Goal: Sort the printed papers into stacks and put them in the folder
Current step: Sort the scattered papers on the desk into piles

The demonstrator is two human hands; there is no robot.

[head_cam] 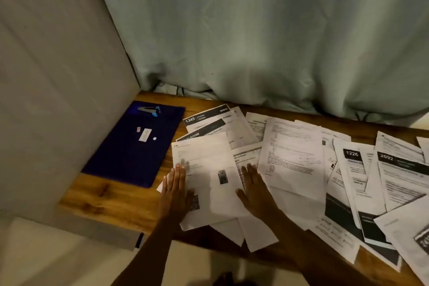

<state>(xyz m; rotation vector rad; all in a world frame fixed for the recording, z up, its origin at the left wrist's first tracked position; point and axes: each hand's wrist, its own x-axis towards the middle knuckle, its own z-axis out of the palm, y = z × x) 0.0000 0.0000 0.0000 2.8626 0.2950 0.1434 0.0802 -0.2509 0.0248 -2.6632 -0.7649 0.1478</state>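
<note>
Toward the table's front edge, left of the middle: top sheet of a loose pile, white, slightly tilted, printed with a small dark photo and a square code. Left hand flat on that sheet's left edge, fingers straight and close together, ring on one finger, nothing gripped. Right hand flat at the sheet's right edge, fingers straight and pointing toward the back, thumb spread onto the sheet, fingertips over the paper beneath, nothing gripped either. Printed papers fanned in overlapping layers from the middle of the table to its right edge, some hanging past the front edge, several with black header bars and white numbers such as 1345 and 1226. Dark blue folder lying flat by the table's left edge, against the grey wall, just beside the papers, apart from both hands. On the folder: small grey and blue thing near its back end, too blurred to name; white labels near its middle. Pale green curtain along the table's back edge, hem bunched on the wood.
</note>
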